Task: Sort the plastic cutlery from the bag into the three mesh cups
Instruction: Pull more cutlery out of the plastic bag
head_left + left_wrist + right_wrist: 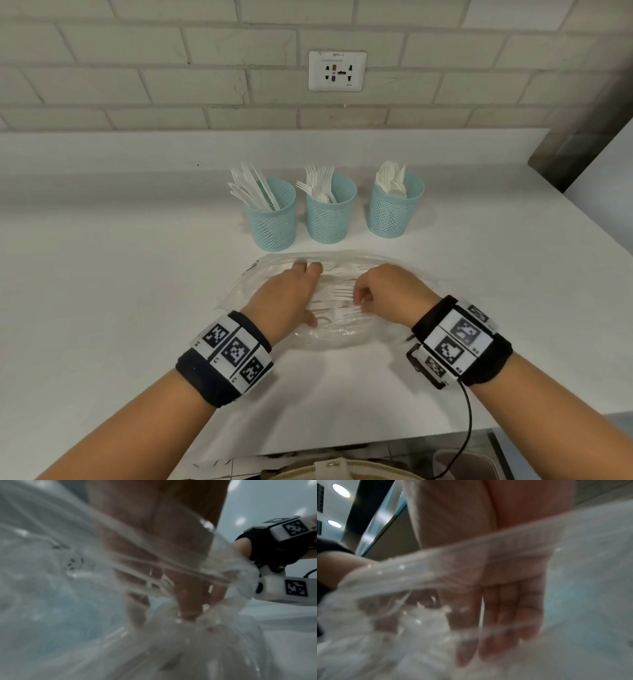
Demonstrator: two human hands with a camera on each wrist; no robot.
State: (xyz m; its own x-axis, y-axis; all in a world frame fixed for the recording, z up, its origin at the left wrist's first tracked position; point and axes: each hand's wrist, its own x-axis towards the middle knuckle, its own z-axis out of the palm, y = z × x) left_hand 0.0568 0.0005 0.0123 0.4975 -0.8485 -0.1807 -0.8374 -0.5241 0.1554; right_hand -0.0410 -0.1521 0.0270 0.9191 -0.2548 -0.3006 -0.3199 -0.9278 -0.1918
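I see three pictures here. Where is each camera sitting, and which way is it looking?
Head: worn on the head, facing down at the counter, three mesh cups and both hands.
Left wrist: looks along the left hand into the clear bag; the other wristband shows.
Right wrist: looks along the right hand through blurred plastic.
All three share the bag.

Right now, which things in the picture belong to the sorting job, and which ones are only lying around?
Part of the job:
- clear bag with forks inside
- knife cup
- fork cup
- spoon cup
- left hand and right hand, both on the bag

Not part of it:
- wall socket
- counter, only the work surface
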